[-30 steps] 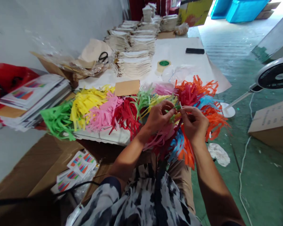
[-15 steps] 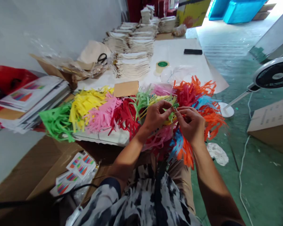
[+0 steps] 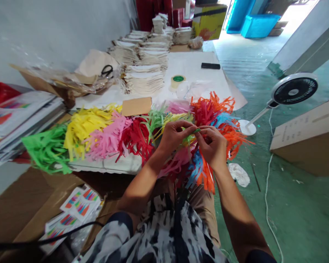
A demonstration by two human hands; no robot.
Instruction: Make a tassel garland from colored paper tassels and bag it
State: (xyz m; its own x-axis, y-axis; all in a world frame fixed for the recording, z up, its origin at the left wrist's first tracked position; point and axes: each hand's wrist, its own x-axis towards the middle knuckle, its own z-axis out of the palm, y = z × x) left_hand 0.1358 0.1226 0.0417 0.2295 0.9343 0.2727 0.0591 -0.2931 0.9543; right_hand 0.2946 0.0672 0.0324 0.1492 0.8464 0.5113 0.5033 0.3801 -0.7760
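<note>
My left hand (image 3: 173, 136) and my right hand (image 3: 212, 146) meet over the table's near edge, both pinched on a bundle of fringed paper tassels (image 3: 192, 164). A green strip (image 3: 195, 131) shows between the fingertips. Pink, blue, orange and red fringes hang below my hands toward my lap. Rows of loose tassels lie on the table behind: green (image 3: 45, 148), yellow (image 3: 83, 126), pink (image 3: 106, 137), red (image 3: 135, 138) and orange (image 3: 215, 107).
Stacks of cream paper bags (image 3: 142, 78), a tape roll (image 3: 177, 81), scissors (image 3: 106, 70) and a black phone (image 3: 210, 66) lie farther up the white table (image 3: 192, 62). Printed sheets (image 3: 19, 117) pile at left. A floor fan (image 3: 293, 91) and a cardboard box (image 3: 309, 135) stand at right.
My hands have kept working the tassel bundle between the fingertips and sit slightly lower and to the left in view; the camera has swung a little to the right.
</note>
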